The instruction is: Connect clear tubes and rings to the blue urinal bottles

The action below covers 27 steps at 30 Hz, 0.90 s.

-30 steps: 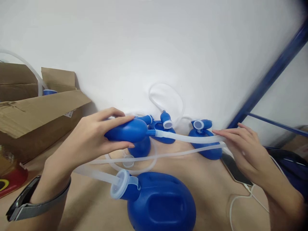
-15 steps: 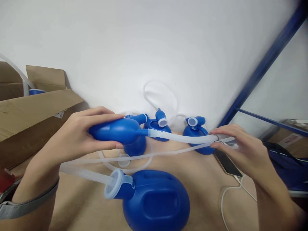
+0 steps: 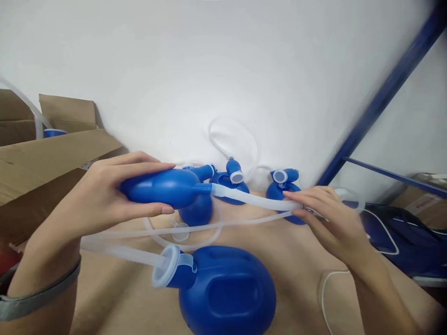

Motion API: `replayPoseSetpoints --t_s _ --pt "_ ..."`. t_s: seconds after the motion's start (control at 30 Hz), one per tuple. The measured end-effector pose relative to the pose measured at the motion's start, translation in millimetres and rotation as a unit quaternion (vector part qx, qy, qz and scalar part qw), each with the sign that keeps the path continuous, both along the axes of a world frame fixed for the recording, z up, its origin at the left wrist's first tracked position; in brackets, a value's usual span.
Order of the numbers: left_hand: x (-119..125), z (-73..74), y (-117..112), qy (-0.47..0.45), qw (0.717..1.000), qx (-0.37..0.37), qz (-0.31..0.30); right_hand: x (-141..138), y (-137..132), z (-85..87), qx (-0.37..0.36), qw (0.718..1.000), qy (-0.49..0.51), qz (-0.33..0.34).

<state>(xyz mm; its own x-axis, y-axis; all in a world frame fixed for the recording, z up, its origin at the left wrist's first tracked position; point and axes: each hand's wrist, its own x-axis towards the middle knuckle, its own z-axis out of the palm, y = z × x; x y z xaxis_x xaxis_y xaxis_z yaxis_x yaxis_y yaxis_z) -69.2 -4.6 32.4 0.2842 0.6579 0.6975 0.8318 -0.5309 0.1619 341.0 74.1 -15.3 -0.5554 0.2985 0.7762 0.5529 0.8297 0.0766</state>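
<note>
My left hand (image 3: 111,190) is wrapped round a blue plastic urinal funnel (image 3: 160,187), whose narrow end points right. A translucent hose (image 3: 251,199) is fitted on that end. Farther along, the fingers of my right hand (image 3: 324,218) pinch the hose, with a second stretch of hose at the fingertips. Below the hands a blue urinal bottle (image 3: 228,293) lies in front, its mouth with a whitish cap ring (image 3: 167,267) facing left. A ribbed hose (image 3: 122,251) runs into that mouth.
Several blue bottles with funnels, such as the middle one (image 3: 235,174), stand against the white wall. An open cardboard box (image 3: 52,153) is at the left. A blue metal frame (image 3: 377,102), dark blue bag (image 3: 408,242) and white cable (image 3: 326,298) are at the right.
My right hand has moved left toward the funnel, still pinching the hose, and now covers the phone. My left hand and the funnel have shifted slightly left. The hose bends downward more.
</note>
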Motion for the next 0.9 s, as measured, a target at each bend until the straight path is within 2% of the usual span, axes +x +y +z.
replayPoseSetpoints --t_s 0.1,0.23,0.33,0.5,0.6,0.7,0.8,0.9 --pt "-1 -0.8 1 -0.004 1.000 -0.006 0.008 4 -6 5.0 -0.026 0.999 -0.027 0.015" --pt "-1 -1.3 4 -0.010 1.000 -0.007 0.019 10 -14 10.9 -0.095 0.994 -0.044 0.010" --pt "-2 -0.4 4 -0.001 1.000 -0.017 0.011 14 -11 11.1 -0.112 0.992 -0.050 0.030" --pt "-6 -0.2 4 0.036 0.999 -0.021 -0.001 18 -2 7.1 -0.088 0.995 -0.024 0.049" --pt "-7 -2.0 5 0.043 0.999 0.001 0.002 15 -2 5.8 -0.076 0.997 0.014 0.013" --pt "-8 -3.2 6 0.041 0.999 0.006 -0.006 10 -4 4.6 -0.078 0.995 0.050 -0.019" --pt "-6 -2.3 5 0.037 0.999 -0.002 -0.013 1 -5 2.9 -0.049 0.995 0.082 -0.016" --pt "-2 -0.8 3 0.026 0.999 -0.010 -0.020 -12 -8 1.6 -0.020 0.997 0.069 -0.013"
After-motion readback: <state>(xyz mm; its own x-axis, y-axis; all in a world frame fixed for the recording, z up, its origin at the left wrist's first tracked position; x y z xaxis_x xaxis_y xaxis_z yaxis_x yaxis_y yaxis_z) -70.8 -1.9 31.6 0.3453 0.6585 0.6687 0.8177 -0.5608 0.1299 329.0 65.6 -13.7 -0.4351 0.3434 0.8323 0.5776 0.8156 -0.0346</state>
